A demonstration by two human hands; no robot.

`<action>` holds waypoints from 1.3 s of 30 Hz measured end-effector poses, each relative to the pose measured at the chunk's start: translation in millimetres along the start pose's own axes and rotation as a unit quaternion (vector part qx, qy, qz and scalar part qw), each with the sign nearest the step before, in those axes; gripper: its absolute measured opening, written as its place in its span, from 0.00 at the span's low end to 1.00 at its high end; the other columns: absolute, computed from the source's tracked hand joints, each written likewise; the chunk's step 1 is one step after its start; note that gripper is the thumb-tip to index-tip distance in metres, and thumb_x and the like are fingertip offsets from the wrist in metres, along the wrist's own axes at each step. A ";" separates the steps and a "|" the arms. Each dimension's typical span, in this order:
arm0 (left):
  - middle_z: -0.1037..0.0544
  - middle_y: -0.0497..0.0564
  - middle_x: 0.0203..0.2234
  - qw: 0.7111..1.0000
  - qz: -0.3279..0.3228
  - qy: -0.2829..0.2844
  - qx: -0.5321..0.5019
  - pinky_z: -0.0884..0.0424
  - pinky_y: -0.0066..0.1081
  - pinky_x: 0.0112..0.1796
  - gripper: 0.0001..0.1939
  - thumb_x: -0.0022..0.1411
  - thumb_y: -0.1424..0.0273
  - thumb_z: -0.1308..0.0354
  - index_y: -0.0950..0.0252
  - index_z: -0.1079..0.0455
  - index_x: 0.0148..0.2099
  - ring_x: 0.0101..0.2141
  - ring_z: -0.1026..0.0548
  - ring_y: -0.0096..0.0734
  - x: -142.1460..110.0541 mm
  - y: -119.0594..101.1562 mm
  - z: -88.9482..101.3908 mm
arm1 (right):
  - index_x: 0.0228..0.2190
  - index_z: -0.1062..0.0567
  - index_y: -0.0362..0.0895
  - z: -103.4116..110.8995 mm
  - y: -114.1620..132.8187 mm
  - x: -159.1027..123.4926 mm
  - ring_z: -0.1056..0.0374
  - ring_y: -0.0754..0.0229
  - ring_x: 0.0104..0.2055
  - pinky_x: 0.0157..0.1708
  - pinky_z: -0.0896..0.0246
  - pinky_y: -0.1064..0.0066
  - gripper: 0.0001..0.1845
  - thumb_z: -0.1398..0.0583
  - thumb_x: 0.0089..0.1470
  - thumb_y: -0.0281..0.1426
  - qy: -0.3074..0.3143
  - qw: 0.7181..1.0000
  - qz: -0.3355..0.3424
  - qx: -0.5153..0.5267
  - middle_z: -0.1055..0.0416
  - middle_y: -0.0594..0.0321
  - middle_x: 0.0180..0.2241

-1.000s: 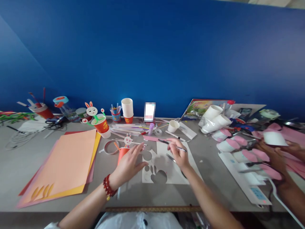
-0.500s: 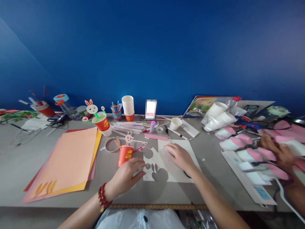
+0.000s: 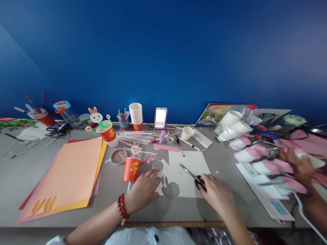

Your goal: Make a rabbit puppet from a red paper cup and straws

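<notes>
My right hand (image 3: 217, 192) has its fingers curled at the black handles of a pair of scissors (image 3: 192, 175). The blades lie over a white sheet of paper (image 3: 189, 158) and point up and left. Palm down, my left hand (image 3: 144, 187) rests over the left part of a white sheet with cut-out holes (image 3: 165, 173), its fingers stretched out. Just beyond that hand stands a red paper cup (image 3: 132, 169) with a small rabbit face (image 3: 135, 148) and pipe-cleaner arms above it. A white stick shows below the cup.
Coloured paper sheets (image 3: 68, 170) lie at the left. Behind are a cup with a larger rabbit (image 3: 107, 132), straws (image 3: 136, 136), a tape roll (image 3: 119, 156), a pen (image 3: 180, 145) and a white cup (image 3: 187, 133). At right are a power strip (image 3: 265, 194) and another person's hand (image 3: 297, 165).
My right hand has moved right and down from the paper to the scissors' handles, uncovering the blades. My left hand has shifted right, onto the cut sheet.
</notes>
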State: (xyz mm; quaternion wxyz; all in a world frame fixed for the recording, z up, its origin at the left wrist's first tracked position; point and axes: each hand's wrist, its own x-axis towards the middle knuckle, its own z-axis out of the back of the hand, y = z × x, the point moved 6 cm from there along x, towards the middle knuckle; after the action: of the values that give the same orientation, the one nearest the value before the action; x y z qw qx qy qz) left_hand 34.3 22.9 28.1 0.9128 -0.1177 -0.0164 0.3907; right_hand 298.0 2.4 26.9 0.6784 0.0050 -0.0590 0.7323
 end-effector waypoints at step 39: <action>0.26 0.66 0.44 0.997 0.072 0.001 0.039 0.35 0.48 0.46 0.18 0.60 0.65 0.38 0.72 0.30 0.49 0.48 0.30 0.55 35.5 3.3 5.8 | 0.38 0.30 0.48 -44.1 20.0 -32.6 0.27 0.54 0.41 0.42 0.36 0.68 0.13 0.42 0.55 0.43 0.127 0.837 -0.128 0.516 0.24 0.61 0.38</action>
State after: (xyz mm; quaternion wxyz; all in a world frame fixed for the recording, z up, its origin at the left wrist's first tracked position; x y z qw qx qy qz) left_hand 55.9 51.8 30.7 0.8862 -0.0832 0.0080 0.4557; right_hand 283.9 -27.4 -21.3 0.6667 0.2690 0.4156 0.5572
